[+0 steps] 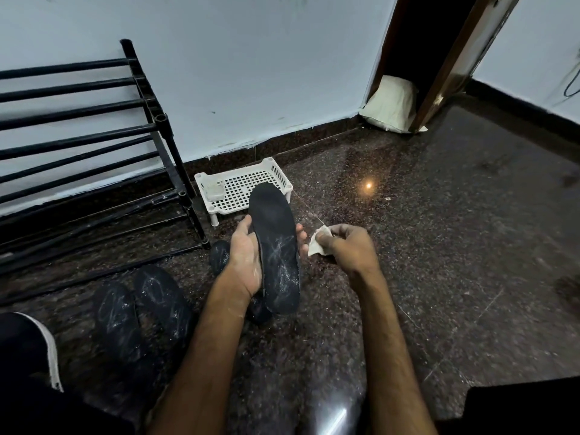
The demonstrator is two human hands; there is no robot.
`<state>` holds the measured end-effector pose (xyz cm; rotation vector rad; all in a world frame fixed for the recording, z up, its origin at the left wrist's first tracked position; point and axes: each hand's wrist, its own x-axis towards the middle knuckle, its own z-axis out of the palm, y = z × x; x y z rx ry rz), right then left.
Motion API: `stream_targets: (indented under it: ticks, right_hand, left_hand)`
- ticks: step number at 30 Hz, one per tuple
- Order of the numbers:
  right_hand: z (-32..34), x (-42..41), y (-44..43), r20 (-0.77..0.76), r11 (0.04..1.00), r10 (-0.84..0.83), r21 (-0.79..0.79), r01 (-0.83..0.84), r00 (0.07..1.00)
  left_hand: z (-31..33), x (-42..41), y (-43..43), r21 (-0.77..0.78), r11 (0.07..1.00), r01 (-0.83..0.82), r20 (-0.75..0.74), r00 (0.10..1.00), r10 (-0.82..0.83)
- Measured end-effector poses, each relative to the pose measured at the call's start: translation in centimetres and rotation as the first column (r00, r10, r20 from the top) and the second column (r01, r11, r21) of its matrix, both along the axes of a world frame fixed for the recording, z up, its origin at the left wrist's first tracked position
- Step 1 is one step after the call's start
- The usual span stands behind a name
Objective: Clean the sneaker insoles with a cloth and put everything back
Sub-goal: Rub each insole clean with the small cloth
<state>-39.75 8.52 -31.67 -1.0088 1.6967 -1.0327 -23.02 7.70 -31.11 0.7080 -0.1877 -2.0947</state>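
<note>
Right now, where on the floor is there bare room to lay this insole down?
Widest bare floor lies right of the right hand, toward the doorway. The white basket has free mesh beside its small container. Left of the left hand is crowded: other insoles lie before the shoe rack.

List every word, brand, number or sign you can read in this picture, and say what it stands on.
None can be read.
The held insole bears only white smears, no letters.
The white basket, the cloth and the black shoe rack show no print.
</note>
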Motion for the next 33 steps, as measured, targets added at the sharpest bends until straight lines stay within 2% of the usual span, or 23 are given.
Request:
stream_targets:
  ticks: [4, 9, 13, 17, 22, 24, 26, 29, 33]
  right_hand:
    - [0.2, 1.0, 1.2, -0.013, 0.981, 0.170, 0.097, -0.168, 0.985]
    - [0.9, 0.9, 2.9, 0.256, 0.864, 0.377, 0.248, -0.438, 0.890]
    - [0.9, 0.1, 3.7, 0.372, 0.824, 0.415, 0.233, -0.516, 0.830]
    - [1.5, 0.1, 3.9, 0.365, 0.848, 0.428, 0.154, -0.507, 0.827]
    - [2.5, 0.3, 3.6, 0.239, 0.922, 0.326, 0.134, -0.364, 0.915]
    - [3.2, -0.1, 3.9, 0.147, 0.939, 0.294, 0.140, -0.314, 0.944]
    - [4.1, -1.0, 4.4, -0.011, 0.971, 0.213, 0.109, -0.211, 0.977]
    - [5.9, -1.6, 5.7, -0.348, 0.997, 0.030, -0.052, -0.052, 0.937]
    - [6.8, 0.8, 7.0, -0.494, 0.940, -0.104, -0.331, -0.077, 0.863]
  left_hand:
    - [-0.4, 0.2, -0.4, 0.000, 0.994, -0.112, -0.058, 0.992, 0.112]
    - [-2.6, 0.5, -1.5, 0.065, 0.981, -0.181, -0.120, 0.975, 0.188]
    - [-3.4, 0.1, -1.9, 0.091, 0.959, -0.268, -0.041, 0.961, 0.272]
    - [-3.3, -0.7, -2.0, 0.098, 0.971, -0.216, -0.095, 0.970, 0.225]
    - [-1.9, -3.0, -0.7, -0.034, 0.995, -0.099, -0.121, 0.988, 0.094]
    - [-1.6, -3.3, -0.5, -0.072, 0.991, -0.111, -0.151, 0.984, 0.100]
    - [-1.5, -3.3, -0.6, -0.105, 0.985, -0.140, -0.181, 0.976, 0.120]
    - [-1.2, -3.4, -0.7, -0.145, 0.972, -0.184, -0.202, 0.967, 0.153]
    - [-1.0, -4.4, -0.6, -0.167, 0.972, -0.165, -0.213, 0.969, 0.128]
